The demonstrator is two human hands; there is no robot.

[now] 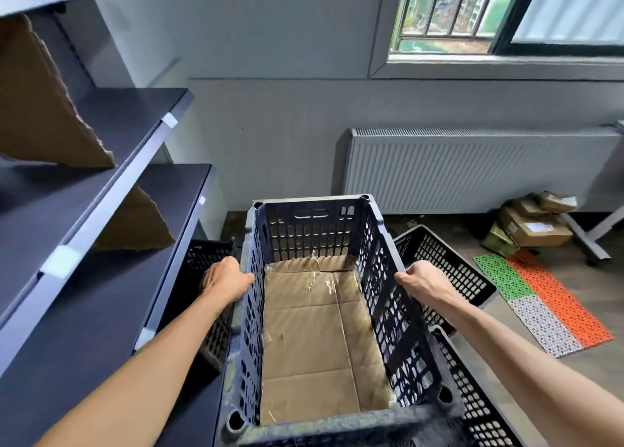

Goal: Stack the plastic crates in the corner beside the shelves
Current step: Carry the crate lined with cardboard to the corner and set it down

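Note:
A dark blue perforated plastic crate [309, 230] fills the middle of the view, its floor lined with taped cardboard. My left hand [224, 279] grips the crate's left rim and my right hand [423, 283] grips its right rim. Whether the crate rests on something is hidden from view. A black crate [209, 257] sits to the left, against the shelves. Another black crate [449, 267] lies tilted on the floor to the right, and a further black crate [472, 399] shows at the lower right.
Dark metal shelves [111, 183] with torn cardboard pieces run along the left. A white radiator [472, 169] lines the back wall under a window. Small cardboard boxes [533, 224] and a green, orange and white floor mat [543, 305] lie on the right.

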